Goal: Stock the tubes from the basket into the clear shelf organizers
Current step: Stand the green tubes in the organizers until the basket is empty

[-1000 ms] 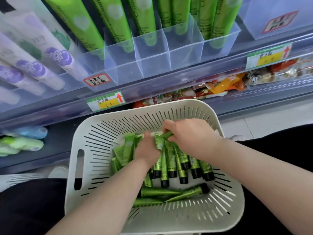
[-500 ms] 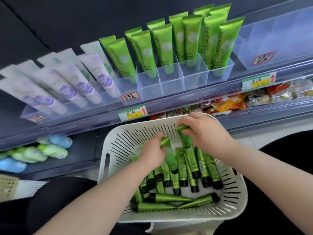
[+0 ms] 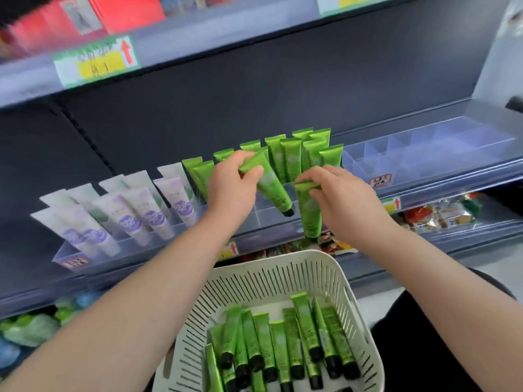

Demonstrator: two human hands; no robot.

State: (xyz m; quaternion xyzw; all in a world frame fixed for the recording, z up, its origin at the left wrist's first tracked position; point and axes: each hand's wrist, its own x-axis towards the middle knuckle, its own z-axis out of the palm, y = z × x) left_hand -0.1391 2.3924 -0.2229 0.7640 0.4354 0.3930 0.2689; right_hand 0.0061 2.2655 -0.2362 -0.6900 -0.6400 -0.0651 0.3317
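Aloft — left-hand tube (image 3: 273, 188), right-hand tube (image 3: 311, 215).

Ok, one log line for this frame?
left hand: grips tilted tube, cap down at organizer | right hand: grips upright tube, cap down | basket: holds tubes

A red upward arrow marks the top shelf's price tag (image 3: 96, 61) and a lower shelf tag (image 3: 392, 204); all the writing is too blurred to read.
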